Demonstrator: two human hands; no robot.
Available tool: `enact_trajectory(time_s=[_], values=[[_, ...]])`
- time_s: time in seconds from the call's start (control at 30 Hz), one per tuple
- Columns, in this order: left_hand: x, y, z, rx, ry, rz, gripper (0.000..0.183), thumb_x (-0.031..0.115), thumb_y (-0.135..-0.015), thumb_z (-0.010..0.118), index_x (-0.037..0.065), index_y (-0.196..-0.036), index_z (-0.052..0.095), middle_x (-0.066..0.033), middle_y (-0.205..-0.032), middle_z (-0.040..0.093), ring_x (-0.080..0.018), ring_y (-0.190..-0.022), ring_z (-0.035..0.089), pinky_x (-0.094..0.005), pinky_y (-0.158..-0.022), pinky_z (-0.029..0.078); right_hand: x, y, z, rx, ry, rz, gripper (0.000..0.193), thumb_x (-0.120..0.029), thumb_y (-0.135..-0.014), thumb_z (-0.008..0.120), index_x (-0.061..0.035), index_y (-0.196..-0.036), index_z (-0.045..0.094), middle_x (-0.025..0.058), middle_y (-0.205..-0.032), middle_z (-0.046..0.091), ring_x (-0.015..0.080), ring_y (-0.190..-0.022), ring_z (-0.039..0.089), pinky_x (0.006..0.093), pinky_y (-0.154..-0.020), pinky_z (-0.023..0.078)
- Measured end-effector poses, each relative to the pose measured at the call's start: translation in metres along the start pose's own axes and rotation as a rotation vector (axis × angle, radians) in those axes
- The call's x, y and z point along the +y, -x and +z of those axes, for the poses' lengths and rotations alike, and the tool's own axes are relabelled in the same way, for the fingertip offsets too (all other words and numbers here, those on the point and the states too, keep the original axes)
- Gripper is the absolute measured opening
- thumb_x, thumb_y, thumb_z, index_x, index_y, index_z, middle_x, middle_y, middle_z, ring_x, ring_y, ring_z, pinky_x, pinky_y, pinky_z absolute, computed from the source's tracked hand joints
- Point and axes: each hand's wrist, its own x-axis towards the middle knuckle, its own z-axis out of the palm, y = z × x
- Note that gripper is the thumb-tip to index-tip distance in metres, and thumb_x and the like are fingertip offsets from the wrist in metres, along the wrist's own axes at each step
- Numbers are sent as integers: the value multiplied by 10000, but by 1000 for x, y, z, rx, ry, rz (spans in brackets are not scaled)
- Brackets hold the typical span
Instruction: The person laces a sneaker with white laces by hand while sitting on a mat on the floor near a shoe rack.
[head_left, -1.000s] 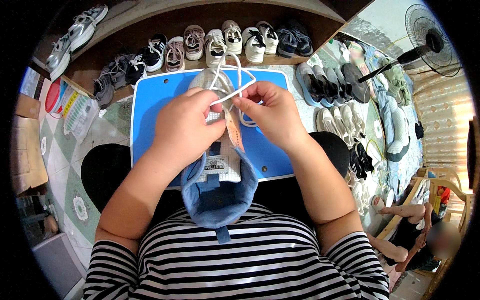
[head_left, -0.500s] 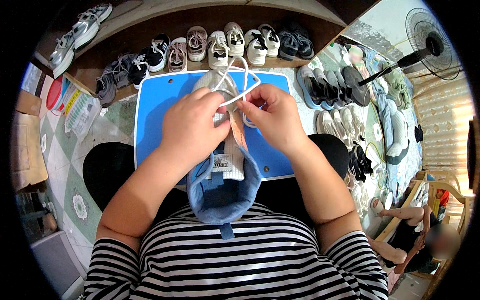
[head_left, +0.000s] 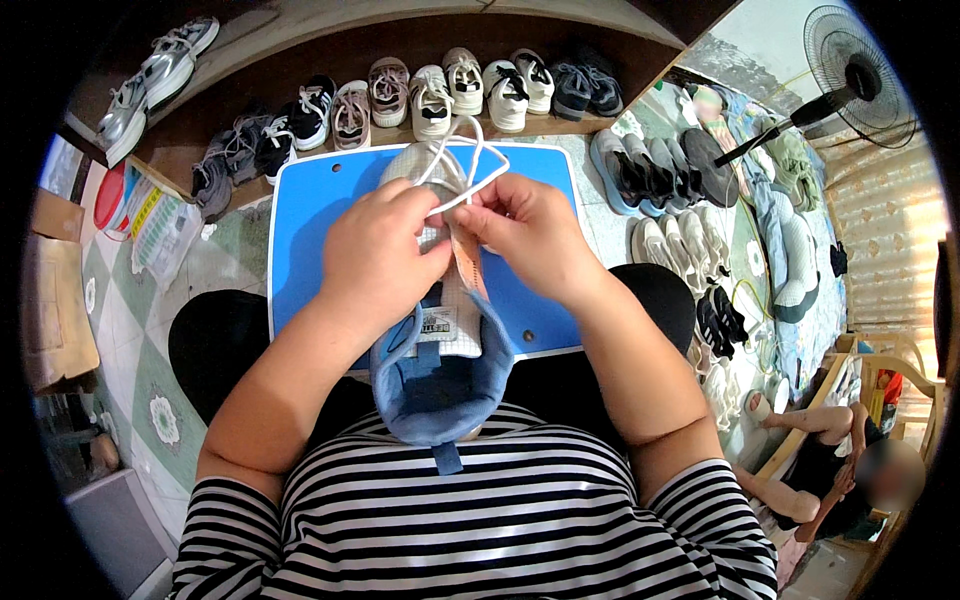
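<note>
A light sneaker with a blue lined collar (head_left: 440,400) lies on a small blue table (head_left: 310,210), its toe pointing away from me and its heel at my striped shirt. White shoelace (head_left: 478,140) rises in loops above the toe end. My left hand (head_left: 385,250) is closed over the left side of the lacing, fingers on the lace. On the other side my right hand (head_left: 525,230) pinches the lace between thumb and fingers, near the turned-out orange-brown inner flap (head_left: 466,262). The eyelets under my fingers are hidden.
Several pairs of shoes (head_left: 432,100) line a shelf beyond the table; more shoes (head_left: 680,245) stand on the floor at right. A black fan (head_left: 850,85) is at the upper right. Another person (head_left: 825,460) sits at the lower right. A cardboard box (head_left: 62,310) is at left.
My right hand has moved slightly left, closer to my left hand, still pinching the lace. The lace loops have shifted left and narrowed a little.
</note>
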Motion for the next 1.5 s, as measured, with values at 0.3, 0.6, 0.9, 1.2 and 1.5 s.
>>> enact_trajectory(time_s=[0.3, 0.6, 0.9, 1.2, 1.5], values=[[5, -2, -1, -10, -115, 5, 214, 113, -659, 713, 53, -812, 576, -67, -789, 587, -264, -696, 585, -363, -587, 461, -2, 2, 0, -37, 39, 49, 183, -147, -823, 680, 24, -777, 633, 62, -674, 626, 82, -621, 563, 255, -551, 461], [5, 3, 3, -48, -274, 84, 131, 130, -701, 666, 64, -739, 559, -104, -781, 596, -302, -758, 601, -409, -648, 487, -19, 12, -3, 203, 464, -333, 213, -195, -790, 661, -22, -668, 645, 118, -625, 596, 241, -577, 592, 337, -543, 473], [-7, -9, -20, -333, 67, 86, 81, 96, -772, 549, 45, -710, 560, -103, -657, 558, -283, -642, 574, -386, -605, 461, -26, 27, 16, -282, 263, -821, 277, -207, -718, 650, -61, -557, 478, 100, -604, 492, 319, -577, 518, 394, -519, 424], [11, -2, -92, -773, 1009, 299, 237, 130, -727, 732, 20, -647, 538, -36, -636, 541, -132, -541, 484, -269, -502, 343, -23, 31, 18, -104, 223, -629, 168, -150, -682, 685, -64, -698, 541, 83, -611, 531, 277, -554, 556, 359, -483, 440], [-33, -6, -43, 342, 1463, -490, 361, 301, -983, 420, 6, -949, 625, -17, -820, 543, -85, -715, 456, -233, -704, 391, -20, 30, 12, -228, 145, -652, 106, -120, -787, 619, -39, -765, 554, 97, -700, 572, 272, -614, 573, 336, -554, 449]])
